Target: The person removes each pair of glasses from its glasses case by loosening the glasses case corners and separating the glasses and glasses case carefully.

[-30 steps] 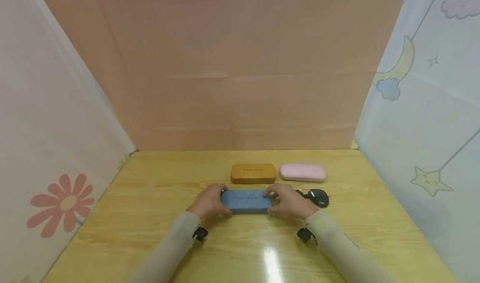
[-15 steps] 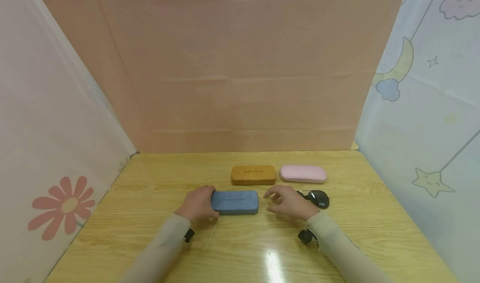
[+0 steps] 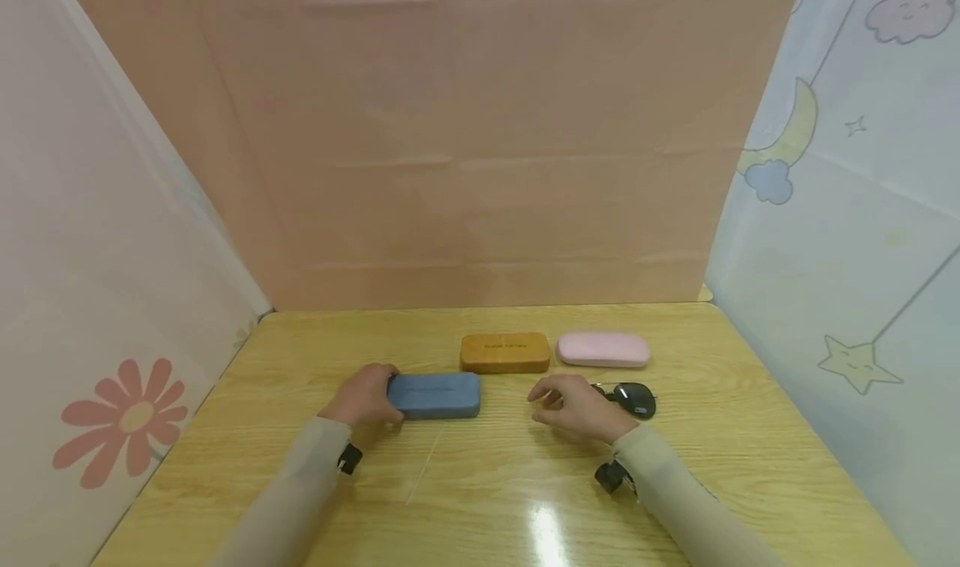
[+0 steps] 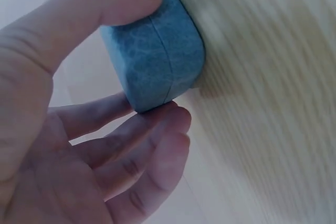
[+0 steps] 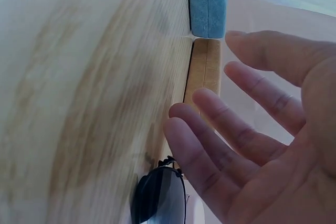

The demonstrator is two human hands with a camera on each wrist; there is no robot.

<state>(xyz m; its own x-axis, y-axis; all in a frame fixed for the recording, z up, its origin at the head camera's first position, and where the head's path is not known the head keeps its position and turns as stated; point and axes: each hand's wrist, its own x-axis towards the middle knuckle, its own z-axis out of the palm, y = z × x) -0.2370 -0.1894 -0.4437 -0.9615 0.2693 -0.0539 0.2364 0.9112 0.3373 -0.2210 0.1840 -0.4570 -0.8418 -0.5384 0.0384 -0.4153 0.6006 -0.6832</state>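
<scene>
My left hand (image 3: 366,395) grips the left end of a blue glasses case (image 3: 435,396) on the wooden table. The left wrist view shows the thumb on the case's (image 4: 157,51) front side, with the other fingers bent around its end. To the right, my right hand (image 3: 576,406) hovers with loosely bent fingers and holds nothing. Dark sunglasses (image 3: 633,399) lie just beyond the right hand, partly hidden by it; in the right wrist view a dark lens (image 5: 161,195) shows below the fingers.
An orange-brown glasses case (image 3: 505,353) and a pink glasses case (image 3: 603,349) lie side by side behind the hands. The wooden table (image 3: 480,500) meets a tan cloth backdrop (image 3: 450,175) at its far edge. Patterned cloths hang on both sides.
The blue glasses case has slid left with my left hand gripping it. My right hand has let go of its right end and stays near where it was.
</scene>
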